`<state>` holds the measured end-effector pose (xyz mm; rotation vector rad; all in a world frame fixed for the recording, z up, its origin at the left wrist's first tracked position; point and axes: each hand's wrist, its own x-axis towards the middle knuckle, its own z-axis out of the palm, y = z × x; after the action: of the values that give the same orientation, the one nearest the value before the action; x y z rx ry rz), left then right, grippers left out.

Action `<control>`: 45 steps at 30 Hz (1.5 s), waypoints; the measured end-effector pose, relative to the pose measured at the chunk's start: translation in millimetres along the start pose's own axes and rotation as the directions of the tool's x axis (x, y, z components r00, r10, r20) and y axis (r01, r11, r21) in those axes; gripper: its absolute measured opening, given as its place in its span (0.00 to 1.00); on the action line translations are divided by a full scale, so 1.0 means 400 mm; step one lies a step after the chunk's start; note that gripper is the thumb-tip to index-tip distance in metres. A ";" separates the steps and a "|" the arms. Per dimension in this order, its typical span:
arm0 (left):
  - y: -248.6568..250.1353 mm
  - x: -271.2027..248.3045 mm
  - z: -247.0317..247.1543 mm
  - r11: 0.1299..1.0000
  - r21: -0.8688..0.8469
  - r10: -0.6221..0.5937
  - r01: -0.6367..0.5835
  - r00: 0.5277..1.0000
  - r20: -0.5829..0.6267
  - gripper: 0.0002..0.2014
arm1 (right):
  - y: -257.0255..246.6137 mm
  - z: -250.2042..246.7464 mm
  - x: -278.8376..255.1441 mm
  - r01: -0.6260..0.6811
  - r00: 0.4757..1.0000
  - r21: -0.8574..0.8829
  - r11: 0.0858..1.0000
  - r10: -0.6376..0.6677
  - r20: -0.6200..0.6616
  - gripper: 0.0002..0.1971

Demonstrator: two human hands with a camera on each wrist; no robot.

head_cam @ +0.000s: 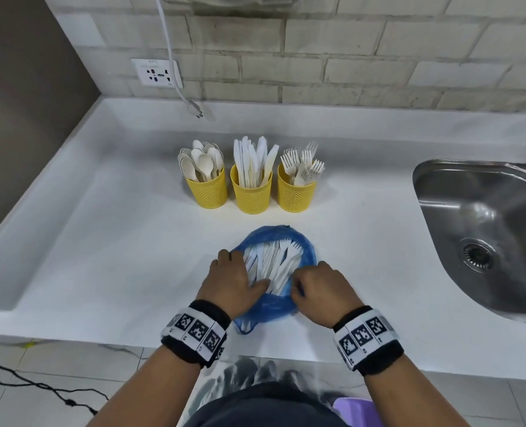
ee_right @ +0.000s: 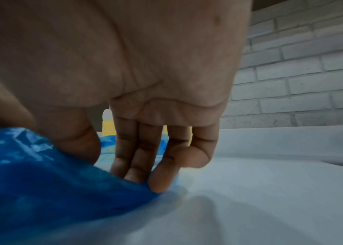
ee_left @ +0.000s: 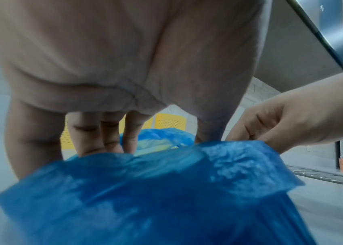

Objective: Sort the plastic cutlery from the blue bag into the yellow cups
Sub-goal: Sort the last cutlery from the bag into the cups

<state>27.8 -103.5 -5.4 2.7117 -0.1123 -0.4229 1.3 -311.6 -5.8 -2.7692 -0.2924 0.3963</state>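
The blue bag [head_cam: 305, 245] [ee_left: 166, 199] [ee_right: 40, 182] lies open on the white counter [head_cam: 117, 241], with several white cutlery pieces [head_cam: 271, 261] inside. My left hand [head_cam: 243, 272] [ee_left: 112, 137] reaches into the bag's left side, fingers straight and thumb spread over the cutlery; its fingertips are hidden behind the rim. My right hand [head_cam: 298, 288] [ee_right: 103, 159] [ee_left: 267, 140] pinches the bag's right rim between thumb and fingers. Behind the bag stand three yellow cups: one with spoons [head_cam: 208, 192], one with knives [head_cam: 251, 197], one with forks [head_cam: 297, 195].
A steel sink [head_cam: 486, 235] is set into the counter on the right. On the brick wall a socket [head_cam: 157, 72] sits beside a hanging white cable with a loose plug [head_cam: 195, 110]. A dark wall bounds the counter's left end.
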 end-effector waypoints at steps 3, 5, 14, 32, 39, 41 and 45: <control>0.017 0.002 0.004 0.994 0.065 -0.082 0.082 0.997 0.006 0.41 | -0.002 -0.001 0.003 -0.001 1.000 -0.097 0.995 0.004 0.030 0.07; 0.027 0.009 0.002 0.987 0.115 -0.119 0.117 0.993 0.011 0.43 | -0.004 -0.003 0.003 0.016 0.999 -0.135 0.991 -0.010 0.042 0.07; 0.097 0.060 0.028 0.981 0.143 -0.132 0.131 0.991 0.002 0.46 | -0.003 -0.015 -0.022 0.089 0.994 -0.176 0.980 -0.075 0.083 0.22; 0.162 0.072 0.050 0.962 0.261 -0.107 0.086 0.992 0.066 0.31 | 0.022 0.024 -0.032 -0.071 0.993 0.019 0.997 0.072 -0.094 0.25; 0.121 0.065 0.049 0.996 0.071 -0.054 0.047 0.994 0.096 0.31 | 0.059 -0.023 -0.015 -0.162 0.981 0.280 0.946 0.185 -0.058 0.21; 0.111 0.060 0.049 1.000 -0.010 -0.017 0.019 0.994 0.108 0.31 | 0.064 -0.045 -0.007 -0.166 0.974 0.437 0.884 0.217 -0.071 0.20; 0.100 0.042 0.047 0.987 -0.144 0.091 -0.073 0.989 0.116 0.31 | 0.049 -0.078 0.020 -0.139 0.951 0.617 0.774 0.279 -0.136 0.17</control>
<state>37.3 -149.5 -11.1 2.5332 -0.2195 -0.5517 21.2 -336.6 13.8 -2.1780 0.1841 0.1810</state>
